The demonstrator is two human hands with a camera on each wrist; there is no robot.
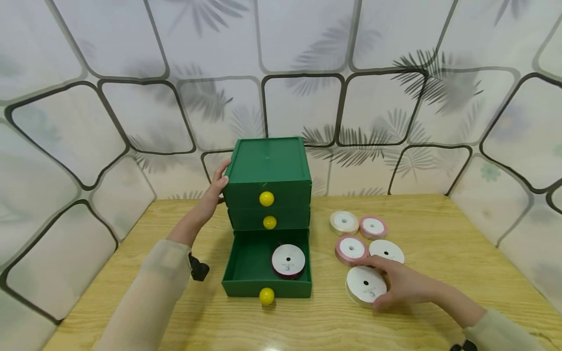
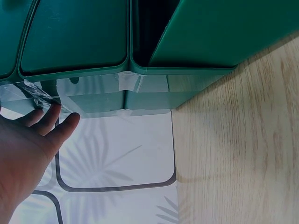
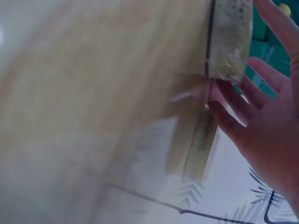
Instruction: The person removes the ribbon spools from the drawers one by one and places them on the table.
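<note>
My left hand [image 1: 215, 187] rests against the left side of a green drawer cabinet [image 1: 270, 158], its fingers extended along the wall. The bottom drawer [image 1: 250, 263] is pulled out and holds a white-labelled ribbon spool with a dark red edge [image 1: 288, 260]. At the right, my right hand [image 1: 406, 282] curves its fingers and thumb round a white-labelled, pale ribbon spool [image 1: 364, 285] lying flat on the table. In the right wrist view, my fingertips are right at the end of this spool [image 3: 230, 39]. Yellow knobs [image 1: 266, 198] mark the drawer fronts; the upper two drawers are shut.
Behind the held spool lie another white-labelled spool [image 1: 388, 250], two pink ribbon spools [image 1: 351, 248] and a cream one [image 1: 344, 222]. The wooden table [image 1: 184, 312] meets patterned walls [image 1: 303, 107] at the back and sides.
</note>
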